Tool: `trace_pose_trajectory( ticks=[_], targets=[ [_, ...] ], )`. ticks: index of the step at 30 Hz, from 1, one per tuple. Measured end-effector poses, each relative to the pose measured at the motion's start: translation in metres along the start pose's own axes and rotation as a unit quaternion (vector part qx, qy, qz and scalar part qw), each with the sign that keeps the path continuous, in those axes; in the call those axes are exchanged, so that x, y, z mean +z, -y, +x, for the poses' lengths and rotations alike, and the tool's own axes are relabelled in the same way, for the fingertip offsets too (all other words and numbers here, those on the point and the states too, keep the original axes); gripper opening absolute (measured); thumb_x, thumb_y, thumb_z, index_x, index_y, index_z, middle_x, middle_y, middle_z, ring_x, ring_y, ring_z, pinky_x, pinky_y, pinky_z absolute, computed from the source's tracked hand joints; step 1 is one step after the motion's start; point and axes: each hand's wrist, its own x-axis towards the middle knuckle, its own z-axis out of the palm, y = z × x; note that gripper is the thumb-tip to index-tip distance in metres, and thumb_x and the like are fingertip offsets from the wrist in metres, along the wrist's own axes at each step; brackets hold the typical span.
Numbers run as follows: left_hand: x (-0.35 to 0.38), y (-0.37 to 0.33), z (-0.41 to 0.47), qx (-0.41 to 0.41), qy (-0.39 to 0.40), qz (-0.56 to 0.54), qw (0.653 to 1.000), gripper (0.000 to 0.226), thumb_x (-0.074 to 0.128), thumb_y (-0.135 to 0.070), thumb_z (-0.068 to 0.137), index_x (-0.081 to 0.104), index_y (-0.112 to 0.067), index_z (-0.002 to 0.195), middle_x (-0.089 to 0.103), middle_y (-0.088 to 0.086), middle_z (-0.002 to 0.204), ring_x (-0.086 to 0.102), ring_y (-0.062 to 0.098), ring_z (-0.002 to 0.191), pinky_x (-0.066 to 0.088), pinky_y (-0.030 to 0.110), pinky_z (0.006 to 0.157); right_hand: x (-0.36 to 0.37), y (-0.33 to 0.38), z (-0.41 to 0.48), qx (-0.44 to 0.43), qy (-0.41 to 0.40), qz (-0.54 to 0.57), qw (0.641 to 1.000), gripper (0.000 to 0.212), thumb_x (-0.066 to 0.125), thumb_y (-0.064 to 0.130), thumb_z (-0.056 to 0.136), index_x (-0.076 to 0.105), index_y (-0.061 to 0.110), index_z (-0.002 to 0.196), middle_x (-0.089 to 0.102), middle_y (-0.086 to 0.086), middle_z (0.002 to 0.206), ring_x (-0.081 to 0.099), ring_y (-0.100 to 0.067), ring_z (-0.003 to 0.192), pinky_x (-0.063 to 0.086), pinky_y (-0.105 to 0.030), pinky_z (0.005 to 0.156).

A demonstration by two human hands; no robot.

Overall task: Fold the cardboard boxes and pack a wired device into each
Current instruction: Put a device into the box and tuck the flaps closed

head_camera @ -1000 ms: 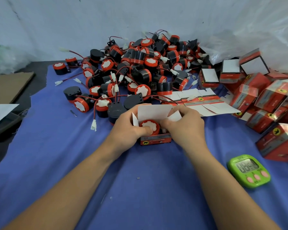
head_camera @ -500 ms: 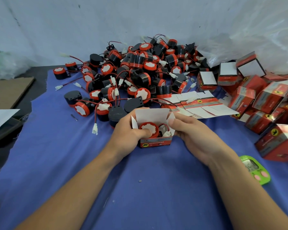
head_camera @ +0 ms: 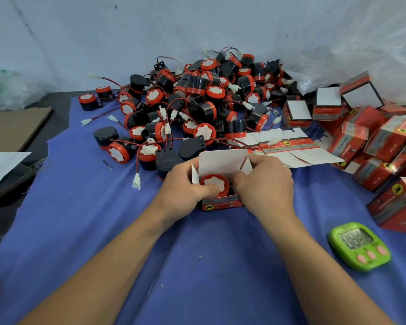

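Observation:
A small red cardboard box (head_camera: 222, 204) stands on the blue cloth with its white lid flap (head_camera: 222, 161) raised. Inside it sits a red-and-white round wired device (head_camera: 213, 184). My left hand (head_camera: 185, 184) grips the box's left side, thumb pressed on the device. My right hand (head_camera: 265, 181) holds the right side, fingers reaching into the opening beside the device. A big pile of black-and-red wired devices (head_camera: 197, 106) lies behind. Flat unfolded boxes (head_camera: 288, 148) lie just beyond my right hand.
Packed red boxes (head_camera: 373, 141) are heaped at the right. A green timer (head_camera: 359, 245) lies at the near right. A loose white connector (head_camera: 136, 181) lies left of my hands. Brown cardboard (head_camera: 14, 127) sits off the cloth at far left.
My right hand, which had drawn back from the box half a second ago, has returned to it and now reaches into the opening. The left hand stays on the box.

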Motion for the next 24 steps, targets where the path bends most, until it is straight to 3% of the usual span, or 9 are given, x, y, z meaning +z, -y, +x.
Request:
trace_pose_trajectory(
  ticks=[2,5,8,11,14,17,20,22,24],
  targets=[
    [0.000,0.000,0.000,-0.001,0.001,0.007,1.000,0.056,0.074,-0.017,0.074,0.070,-0.045,0.122,0.076,-0.011,0.120,0.070,0.016,0.116,0.055,0.053,0.100,0.001,0.003,-0.001,0.002,-0.006,-0.039,0.999,0.019,0.071,0.028,0.082,0.073,0.037,0.098,0.073,0.005,0.085,0.058,-0.027,0.080,0.044,-0.032,0.067],
    [0.006,0.000,-0.003,-0.006,-0.023,0.004,1.000,0.059,0.071,-0.020,0.072,0.066,-0.041,0.127,0.074,-0.014,0.121,0.069,0.011,0.116,0.055,0.048,0.101,0.001,0.000,-0.002,-0.003,0.025,-0.002,1.000,0.008,0.070,0.028,0.085,0.069,0.034,0.089,0.070,0.011,0.080,0.061,-0.022,0.077,0.049,-0.033,0.062],
    [0.019,-0.002,-0.008,-0.016,-0.061,0.032,0.997,0.060,0.063,-0.031,0.076,0.053,-0.052,0.131,0.069,-0.027,0.118,0.063,-0.003,0.114,0.053,0.028,0.097,0.001,-0.006,0.000,-0.042,0.124,0.003,0.991,0.011,0.056,0.030,0.096,0.063,0.029,0.088,0.068,0.008,0.082,0.062,-0.023,0.082,0.048,-0.034,0.063],
    [0.024,-0.003,-0.009,-0.018,-0.077,0.059,0.995,0.051,0.057,-0.033,0.079,0.049,-0.057,0.123,0.066,-0.032,0.112,0.061,-0.007,0.108,0.046,0.010,0.083,-0.003,-0.012,0.001,-0.070,0.246,0.052,0.965,0.021,0.048,0.032,0.098,0.061,0.037,0.114,0.071,0.011,0.108,0.065,-0.018,0.104,0.053,-0.042,0.090],
    [0.024,-0.005,-0.009,-0.019,-0.090,0.058,0.994,0.051,0.056,-0.031,0.079,0.052,-0.042,0.128,0.067,-0.030,0.110,0.063,-0.005,0.107,0.048,0.011,0.082,-0.010,-0.016,-0.002,-0.067,0.334,0.172,0.924,0.048,0.059,0.044,0.079,0.057,0.047,0.127,0.072,0.015,0.119,0.064,-0.009,0.118,0.049,-0.045,0.107],
    [0.026,-0.005,-0.011,-0.028,-0.123,0.060,0.990,0.052,0.057,-0.031,0.081,0.048,-0.039,0.132,0.069,-0.026,0.104,0.064,-0.007,0.101,0.049,0.010,0.078,-0.012,-0.017,-0.005,-0.101,0.335,0.154,0.924,0.058,0.054,0.060,0.074,0.052,0.047,0.130,0.072,0.010,0.116,0.064,-0.011,0.116,0.050,-0.046,0.105],
    [0.028,-0.008,-0.014,-0.040,-0.187,0.089,0.978,0.034,0.060,-0.031,0.092,0.054,-0.044,0.123,0.069,-0.029,0.092,0.062,-0.011,0.092,0.045,0.003,0.066,-0.010,-0.013,-0.011,-0.156,0.282,0.076,0.944,0.050,0.043,0.068,0.080,0.046,0.052,0.127,0.070,0.017,0.109,0.063,-0.007,0.104,0.052,-0.044,0.094],
    [0.027,-0.009,-0.013,-0.051,-0.236,0.106,0.965,0.020,0.059,-0.036,0.095,0.062,-0.040,0.114,0.068,-0.025,0.088,0.065,0.000,0.091,0.049,0.013,0.071,-0.007,-0.008,-0.016,-0.190,0.248,0.034,0.949,0.041,0.042,0.066,0.092,0.041,0.055,0.132,0.065,0.026,0.112,0.060,-0.010,0.106,0.049,-0.041,0.093],
    [0.026,-0.011,-0.013,-0.076,-0.272,0.129,0.951,0.016,0.058,-0.040,0.097,0.065,-0.036,0.110,0.066,-0.020,0.088,0.062,0.013,0.092,0.050,0.034,0.081,-0.003,-0.003,-0.022,-0.204,0.222,-0.022,0.953,0.048,0.035,0.065,0.098,0.039,0.046,0.141,0.060,0.024,0.123,0.056,-0.018,0.113,0.044,-0.042,0.096]
  ],
)
